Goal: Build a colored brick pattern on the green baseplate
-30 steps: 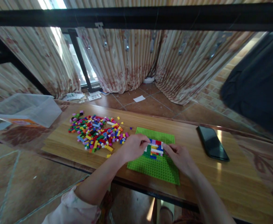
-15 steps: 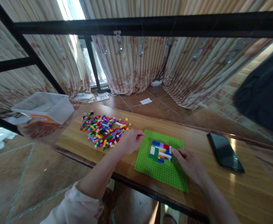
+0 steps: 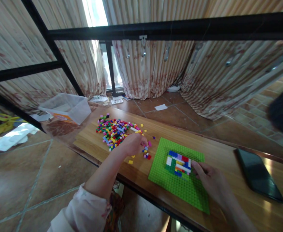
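My left hand is over the right edge of a heap of small coloured toy bricks. Its fingers are curled inward, and whatever they hold is hidden. Loose bricks lie on the wood beside it. To the right, a green studded baseplate carries a low, roughly rectangular brick build in blue, white, red, green and yellow. The thumb and fingers of my right hand are pinched at the right edge of that build; the fingertips are partly hidden.
On the right of the wooden bench top lies a black phone. A clear plastic box with an orange label stands at the left end. A dark metal rail crosses above, before striped curtains.
My left hand has gone from the baseplate's left edge to the heap, and bricks now lie scattered to its right. My right hand stays by the build. The view has swung left.
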### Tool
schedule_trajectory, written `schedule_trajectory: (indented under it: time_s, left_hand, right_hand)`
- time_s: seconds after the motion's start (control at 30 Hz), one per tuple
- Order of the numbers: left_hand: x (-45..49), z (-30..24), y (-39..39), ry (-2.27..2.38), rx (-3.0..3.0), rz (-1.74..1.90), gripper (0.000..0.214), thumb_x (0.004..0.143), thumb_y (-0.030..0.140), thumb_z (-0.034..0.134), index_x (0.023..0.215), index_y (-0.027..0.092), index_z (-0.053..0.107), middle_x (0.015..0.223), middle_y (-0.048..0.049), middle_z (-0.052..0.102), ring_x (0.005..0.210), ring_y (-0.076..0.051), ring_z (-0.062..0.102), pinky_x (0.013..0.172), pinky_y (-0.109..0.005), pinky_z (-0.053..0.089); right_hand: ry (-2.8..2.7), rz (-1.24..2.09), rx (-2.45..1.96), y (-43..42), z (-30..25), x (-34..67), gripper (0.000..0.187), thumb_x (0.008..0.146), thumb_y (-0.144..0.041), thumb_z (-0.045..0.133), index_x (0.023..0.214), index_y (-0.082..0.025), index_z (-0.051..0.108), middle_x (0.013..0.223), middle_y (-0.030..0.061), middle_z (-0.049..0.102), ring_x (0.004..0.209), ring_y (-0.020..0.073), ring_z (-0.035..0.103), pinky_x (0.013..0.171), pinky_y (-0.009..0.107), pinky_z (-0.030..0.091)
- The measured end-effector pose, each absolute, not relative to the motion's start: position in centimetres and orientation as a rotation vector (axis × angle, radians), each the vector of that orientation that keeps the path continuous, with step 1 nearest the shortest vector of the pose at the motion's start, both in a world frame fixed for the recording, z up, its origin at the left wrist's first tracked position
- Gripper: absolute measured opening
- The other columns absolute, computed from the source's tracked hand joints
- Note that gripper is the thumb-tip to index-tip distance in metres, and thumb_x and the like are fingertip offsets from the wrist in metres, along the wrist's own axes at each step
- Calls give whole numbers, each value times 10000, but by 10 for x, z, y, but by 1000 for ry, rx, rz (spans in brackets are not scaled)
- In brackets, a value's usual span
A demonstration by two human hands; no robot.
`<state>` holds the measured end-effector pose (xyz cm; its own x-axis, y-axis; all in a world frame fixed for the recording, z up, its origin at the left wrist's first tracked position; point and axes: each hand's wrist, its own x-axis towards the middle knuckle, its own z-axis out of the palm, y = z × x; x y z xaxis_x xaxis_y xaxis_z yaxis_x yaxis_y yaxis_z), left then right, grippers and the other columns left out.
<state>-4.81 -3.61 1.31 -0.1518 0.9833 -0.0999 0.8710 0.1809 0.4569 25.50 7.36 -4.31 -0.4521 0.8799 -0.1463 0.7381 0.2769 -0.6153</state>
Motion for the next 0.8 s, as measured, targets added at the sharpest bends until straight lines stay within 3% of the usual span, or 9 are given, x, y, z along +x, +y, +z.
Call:
schedule_trajectory:
  time_s: [0.23, 0.43, 0.63, 0.8]
  left_hand:
    - [-32, 13, -34, 2233, 1754, 365, 223, 814, 192, 555, 903, 233, 755, 879, -57, 724, 883, -218, 664, 814, -318, 506]
    - [-20, 3, -20, 2381, 1767, 316, 205, 850, 231, 531, 946, 169, 700, 976, -98, 697, 976, -233, 644, 873, -336, 501]
    - [-14, -8, -11, 2411, 1849, 244, 167, 834, 194, 523, 864, 145, 680, 928, -109, 692, 919, -232, 651, 843, -330, 506]
    - [-6, -1, -11, 2318, 1884, 506, 166, 840, 207, 514, 891, 158, 665, 849, -76, 701, 821, -205, 650, 773, -311, 503]
  right_hand:
    - [-2316, 890, -1495, 74, -43, 253, 567, 858, -647, 391, 790, -201, 735, 664, 50, 713, 636, 245, 671, 563, 309, 435]
    - [-2322, 896, -1549, 73, -40, 253, 562, 846, -663, 393, 812, -213, 729, 654, 39, 706, 655, 246, 674, 582, 311, 431]
    - [-2311, 914, -1500, 71, -39, 252, 547, 856, -649, 401, 841, -212, 730, 679, 41, 716, 673, 246, 675, 580, 303, 428]
    - [-2311, 893, -1478, 67, -34, 249, 530, 883, -603, 387, 775, -202, 717, 676, 44, 712, 639, 217, 653, 573, 293, 400]
